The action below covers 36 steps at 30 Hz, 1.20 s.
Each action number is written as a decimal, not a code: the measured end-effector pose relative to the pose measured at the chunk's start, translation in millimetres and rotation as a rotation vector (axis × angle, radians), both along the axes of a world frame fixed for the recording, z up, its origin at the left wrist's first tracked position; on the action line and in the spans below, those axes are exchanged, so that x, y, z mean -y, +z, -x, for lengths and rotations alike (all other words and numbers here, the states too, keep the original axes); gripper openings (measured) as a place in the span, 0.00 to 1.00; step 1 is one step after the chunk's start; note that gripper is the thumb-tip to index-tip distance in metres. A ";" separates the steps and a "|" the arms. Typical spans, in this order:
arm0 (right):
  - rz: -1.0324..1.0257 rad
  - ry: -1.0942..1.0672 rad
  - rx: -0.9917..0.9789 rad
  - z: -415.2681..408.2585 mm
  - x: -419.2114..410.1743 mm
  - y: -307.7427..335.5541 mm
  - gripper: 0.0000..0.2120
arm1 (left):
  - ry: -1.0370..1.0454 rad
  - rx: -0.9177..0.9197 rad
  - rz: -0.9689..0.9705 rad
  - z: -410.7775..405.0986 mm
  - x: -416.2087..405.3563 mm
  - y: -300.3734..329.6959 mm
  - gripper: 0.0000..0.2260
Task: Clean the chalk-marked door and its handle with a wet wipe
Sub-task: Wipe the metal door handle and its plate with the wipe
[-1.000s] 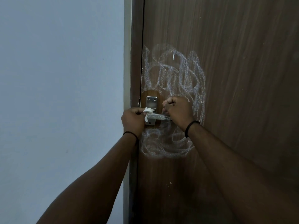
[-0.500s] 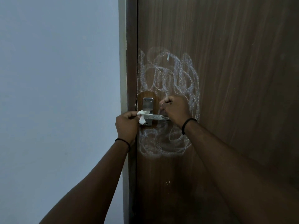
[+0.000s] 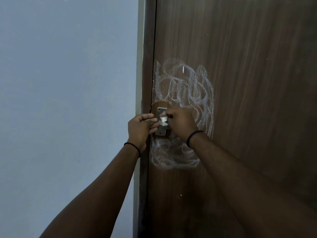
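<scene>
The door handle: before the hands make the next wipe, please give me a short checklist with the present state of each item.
1. Wet wipe held: ok, the right hand pinches it against the handle plate.
2. Left hand at the plate's left edge, beside the wipe: ok; whether it grips anything, cannot tell.
3. Handle lever visible: not ok, the hands hide it.
4. Chalk marks removed from the door: not ok, scribbles remain above and below the plate.
5. Wipe moist enough: cannot tell.

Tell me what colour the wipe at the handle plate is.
White. The wet wipe shows as a crumpled white wad against the silver handle plate, in the head view.
</scene>
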State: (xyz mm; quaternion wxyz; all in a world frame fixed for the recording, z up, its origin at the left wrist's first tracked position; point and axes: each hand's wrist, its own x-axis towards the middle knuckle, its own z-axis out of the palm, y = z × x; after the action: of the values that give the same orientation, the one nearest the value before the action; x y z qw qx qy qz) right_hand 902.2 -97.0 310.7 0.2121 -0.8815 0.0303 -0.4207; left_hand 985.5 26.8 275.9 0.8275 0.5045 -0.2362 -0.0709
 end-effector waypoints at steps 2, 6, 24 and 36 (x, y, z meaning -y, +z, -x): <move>-0.055 -0.069 0.046 -2.3 4.3 -6.1 0.13 | 0.108 0.034 -0.074 -2.9 3.1 -6.8 0.08; -0.054 -0.086 0.089 -6.9 0.4 -23.5 0.13 | 0.222 0.099 -0.223 -6.6 9.4 -23.8 0.11; 0.180 -0.224 0.116 -18.2 -10.7 -50.1 0.05 | 0.208 0.125 -0.191 -19.0 15.4 -32.5 0.14; 0.089 -0.132 0.063 -9.7 -9.1 -58.7 0.06 | 0.363 0.281 -0.275 -7.0 15.7 -40.7 0.07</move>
State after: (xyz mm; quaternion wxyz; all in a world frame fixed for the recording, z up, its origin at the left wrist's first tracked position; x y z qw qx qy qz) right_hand 911.9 -87.9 252.0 0.1455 -0.8725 0.0628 -0.4621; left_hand 992.5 11.1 235.2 0.7094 0.6512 -0.2426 0.1178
